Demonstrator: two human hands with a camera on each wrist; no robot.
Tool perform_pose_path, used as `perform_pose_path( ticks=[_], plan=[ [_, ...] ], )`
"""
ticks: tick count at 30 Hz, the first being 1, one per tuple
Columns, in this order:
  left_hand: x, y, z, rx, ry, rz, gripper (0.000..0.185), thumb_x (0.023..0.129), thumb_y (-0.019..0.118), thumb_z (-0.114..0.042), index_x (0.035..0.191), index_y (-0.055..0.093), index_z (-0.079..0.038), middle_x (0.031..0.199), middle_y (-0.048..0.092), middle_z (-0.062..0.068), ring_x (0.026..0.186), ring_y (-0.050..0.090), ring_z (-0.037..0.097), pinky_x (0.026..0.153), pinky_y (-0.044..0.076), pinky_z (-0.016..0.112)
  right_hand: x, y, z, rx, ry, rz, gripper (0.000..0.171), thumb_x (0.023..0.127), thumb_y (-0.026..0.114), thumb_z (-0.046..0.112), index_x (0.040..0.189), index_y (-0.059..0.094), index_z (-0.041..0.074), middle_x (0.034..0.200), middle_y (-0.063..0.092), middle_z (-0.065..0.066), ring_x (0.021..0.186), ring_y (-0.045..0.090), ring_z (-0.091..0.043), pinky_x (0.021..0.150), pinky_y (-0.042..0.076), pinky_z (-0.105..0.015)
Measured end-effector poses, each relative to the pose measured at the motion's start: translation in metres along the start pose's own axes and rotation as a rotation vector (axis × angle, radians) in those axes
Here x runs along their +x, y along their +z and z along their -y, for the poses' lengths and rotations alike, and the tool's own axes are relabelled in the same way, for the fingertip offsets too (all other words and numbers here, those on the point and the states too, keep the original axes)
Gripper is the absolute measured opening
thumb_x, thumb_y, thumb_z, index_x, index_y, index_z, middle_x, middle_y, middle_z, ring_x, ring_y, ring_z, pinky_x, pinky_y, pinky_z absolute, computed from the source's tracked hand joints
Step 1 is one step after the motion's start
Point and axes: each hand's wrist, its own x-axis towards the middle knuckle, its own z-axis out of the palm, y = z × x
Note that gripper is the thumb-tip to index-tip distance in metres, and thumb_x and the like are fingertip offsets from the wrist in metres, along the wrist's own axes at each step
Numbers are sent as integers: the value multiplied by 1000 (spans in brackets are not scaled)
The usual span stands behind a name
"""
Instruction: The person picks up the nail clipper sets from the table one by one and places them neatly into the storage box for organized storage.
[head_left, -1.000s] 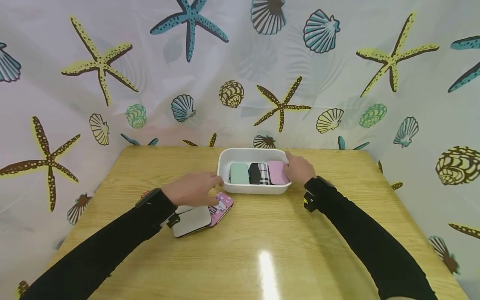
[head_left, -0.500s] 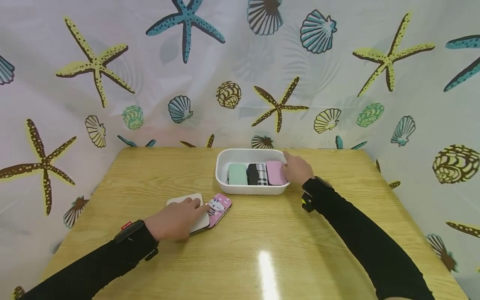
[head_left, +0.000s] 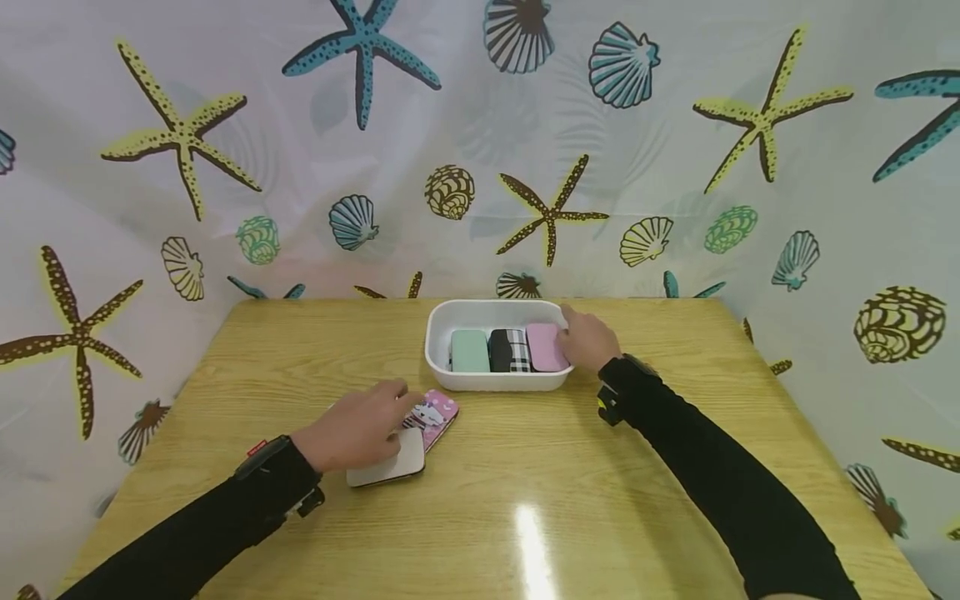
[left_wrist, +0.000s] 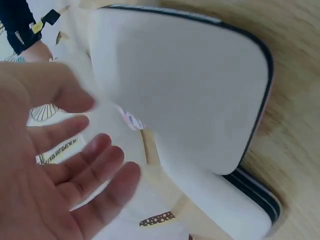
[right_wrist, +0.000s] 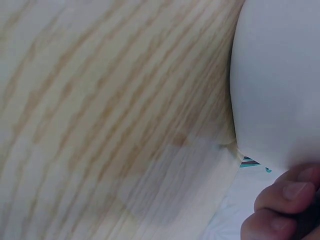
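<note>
In the head view my left hand is over two flat white cases with rounded corners. The nearer white case sticks out below the fingers. In the left wrist view, the fingers curve loosely beside the upper white case with nothing in the palm; a second white case with a dark ridged edge lies partly under it. Just beyond the fingertips is a pink case with a cartoon animal. My right hand grips the right rim of a white tub; its curled fingers show beside the tub wall.
Inside the tub stand a mint-green case, a black-and-plaid case and a pink case, side by side. The wooden table ends at a patterned curtain behind the tub.
My left hand has drawn back from the tub's left side to the white cases, then lifted its fingers slightly. The nearer white case sits a little closer to me. The right hand keeps its grip.
</note>
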Motion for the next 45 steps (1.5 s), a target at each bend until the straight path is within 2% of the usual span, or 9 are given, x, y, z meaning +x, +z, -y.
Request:
perform_pose_path(
  ticks=[6, 10, 13, 18, 26, 31, 36, 41, 45],
  plan=[
    [-2, 2, -9, -10, 8, 123, 68, 79, 81, -50, 137, 59, -21, 126, 60, 3, 105, 56, 16, 78, 52, 35, -1, -2, 2, -2, 5, 15, 50, 101, 46, 21, 148, 43, 5, 111, 68, -22, 80, 61, -29, 69, 48, -43],
    [-6, 9, -14, -34, 17, 176, 73, 73, 86, -39, 139, 57, -21, 130, 57, 4, 108, 54, 18, 85, 51, 39, -1, -3, 2, 2, 7, 13, 48, 101, 46, 20, 147, 44, 5, 108, 68, -20, 78, 60, -28, 67, 47, -41],
    [-4, 13, -15, -28, 15, 147, 69, 74, 83, -30, 137, 58, -20, 126, 58, 3, 102, 54, 16, 81, 52, 35, -1, -3, 0, 7, 3, 3, 46, 101, 46, 20, 145, 46, 5, 108, 69, -20, 77, 61, -27, 67, 48, -41],
    [5, 14, -16, -42, -14, 79, 72, 77, 76, -36, 141, 55, -14, 119, 58, 5, 90, 52, 13, 69, 49, 29, -2, -3, -2, 13, 8, 4, 46, 101, 46, 19, 145, 46, 5, 108, 69, -21, 77, 61, -27, 67, 48, -41],
    [26, 18, -21, -57, -174, -5, 72, 82, 74, -43, 143, 54, -13, 125, 55, 10, 91, 57, 18, 74, 52, 35, -2, 1, 0, 22, 18, 17, 49, 101, 46, 20, 148, 43, 5, 111, 68, -20, 78, 60, -27, 66, 46, -38],
    [29, 18, -21, -60, -118, -15, 63, 85, 76, -46, 139, 57, -19, 133, 53, 10, 93, 62, 22, 69, 53, 40, -4, -1, 4, 40, 28, 33, 51, 102, 45, 20, 151, 40, 4, 115, 68, -21, 78, 60, -27, 66, 46, -37],
    [26, 9, -16, -65, -23, 129, 92, 71, 86, -55, 149, 46, -25, 145, 48, 4, 107, 58, 24, 80, 53, 44, 0, 4, -4, 138, 22, 19, 51, 102, 43, 18, 151, 40, 4, 125, 65, -22, 92, 61, -29, 82, 50, -45],
    [28, 0, -11, -84, 2, 271, 113, 63, 94, -45, 156, 33, -30, 157, 34, 1, 120, 52, 27, 91, 52, 48, 6, 14, -17, 329, 11, 2, 53, 101, 39, 16, 151, 39, -1, 137, 58, -24, 109, 57, -30, 100, 47, -50],
    [32, -3, -10, -115, -29, 339, 116, 60, 97, -38, 156, 33, -33, 158, 32, 0, 120, 51, 27, 94, 51, 48, 4, 15, -18, 430, 33, 45, 49, 103, 37, 20, 145, 48, -3, 128, 62, -22, 103, 60, -29, 93, 51, -44]
  ],
)
